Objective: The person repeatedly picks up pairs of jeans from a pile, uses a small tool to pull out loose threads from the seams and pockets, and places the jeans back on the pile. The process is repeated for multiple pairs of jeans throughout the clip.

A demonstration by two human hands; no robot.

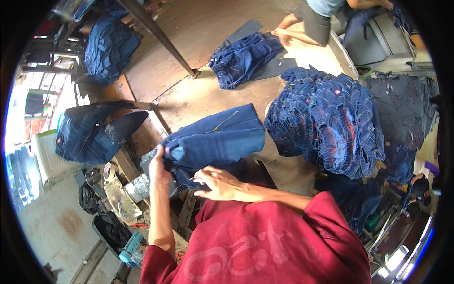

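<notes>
Head camera: I record the left hand (pixel 161 170) gripping the jeans (pixel 217 137), right hand (pixel 220 183) pinching their near edge; a denim pile (pixel 326 118) lies right of the jeans.

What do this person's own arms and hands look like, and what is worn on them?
The left hand and right hand are bare, with no gloves showing. Both forearms are uncovered, without visible watch or cables. The loose dark-red fabric sleeves look plain and end around the elbows.
</notes>
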